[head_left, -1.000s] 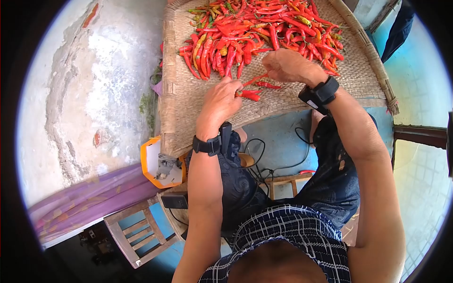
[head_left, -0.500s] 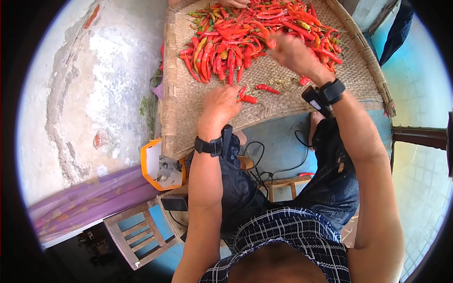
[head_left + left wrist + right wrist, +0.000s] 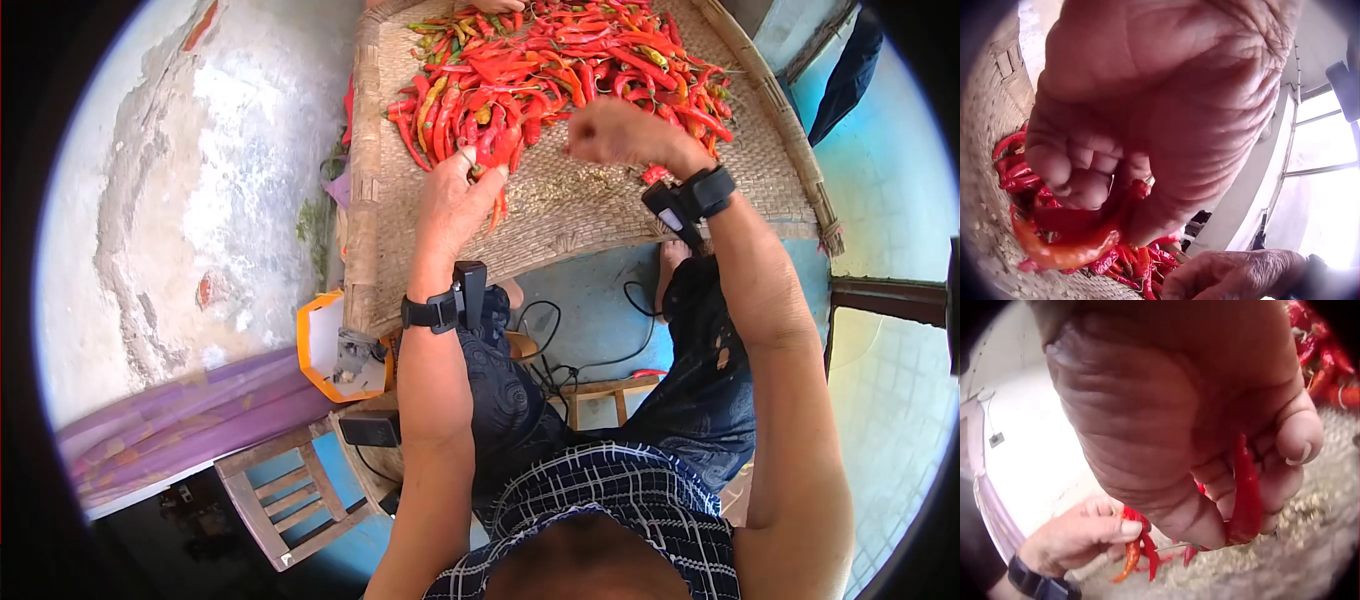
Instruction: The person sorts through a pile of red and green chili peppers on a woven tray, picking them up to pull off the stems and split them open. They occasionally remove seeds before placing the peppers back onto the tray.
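My left hand point(image 3: 452, 208) is at the front left of a heap of red chili peppers point(image 3: 560, 75) on a woven tray point(image 3: 400, 240). Its thumb and fingers pinch a few chili peppers, one of them orange-red point(image 3: 1079, 247); their tips hang below the thumb in the right wrist view. To the right, over the tray, is my right hand point(image 3: 632, 138), slightly blurred. A red chili pepper point(image 3: 1245, 503) is held between its thumb and curled fingers. A thin pale strand point(image 3: 1179, 546) shows between the two hands in that view.
Pale seeds point(image 3: 570, 185) lie scattered on the tray's front part. A red pepper point(image 3: 656, 175) lies near my right wrist. Another person's hand point(image 3: 497, 5) reaches in at the far edge. An orange-rimmed box point(image 3: 318, 350) and a wooden chair point(image 3: 290, 500) stand at the left.
My right hand has drawn away from the left, up over the heap, then back slightly. My left hand has moved forward to the heap. Loose peppers between them are gone from the tray.
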Action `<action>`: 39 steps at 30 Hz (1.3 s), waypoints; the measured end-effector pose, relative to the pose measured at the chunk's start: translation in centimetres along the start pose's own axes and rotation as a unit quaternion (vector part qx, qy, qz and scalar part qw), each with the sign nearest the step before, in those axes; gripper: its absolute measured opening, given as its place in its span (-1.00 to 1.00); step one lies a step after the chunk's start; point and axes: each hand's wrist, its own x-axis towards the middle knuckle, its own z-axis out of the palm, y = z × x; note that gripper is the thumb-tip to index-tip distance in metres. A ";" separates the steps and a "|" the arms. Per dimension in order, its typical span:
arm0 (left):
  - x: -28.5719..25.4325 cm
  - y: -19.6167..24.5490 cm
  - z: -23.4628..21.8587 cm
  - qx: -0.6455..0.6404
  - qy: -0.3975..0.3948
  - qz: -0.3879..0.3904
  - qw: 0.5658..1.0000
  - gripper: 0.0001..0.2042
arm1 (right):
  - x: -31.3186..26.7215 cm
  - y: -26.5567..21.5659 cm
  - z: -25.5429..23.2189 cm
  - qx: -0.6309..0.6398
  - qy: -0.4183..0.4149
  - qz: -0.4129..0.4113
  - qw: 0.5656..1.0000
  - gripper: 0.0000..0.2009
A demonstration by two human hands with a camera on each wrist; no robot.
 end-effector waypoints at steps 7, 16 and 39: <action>-0.3 1.0 0.0 -0.249 -0.030 -0.081 0.965 -0.77 | 0.1 0.1 0.0 0.192 0.370 -0.011 0.909 -0.60; 0.0 0.8 1.4 -0.166 -0.113 -0.051 0.978 -0.81 | -0.2 -3.2 2.5 0.241 0.133 0.027 0.961 -0.80; 0.6 -0.2 0.7 -0.376 -0.039 -0.114 0.919 -0.82 | 0.0 -2.7 3.0 0.168 0.026 -0.067 0.983 -0.69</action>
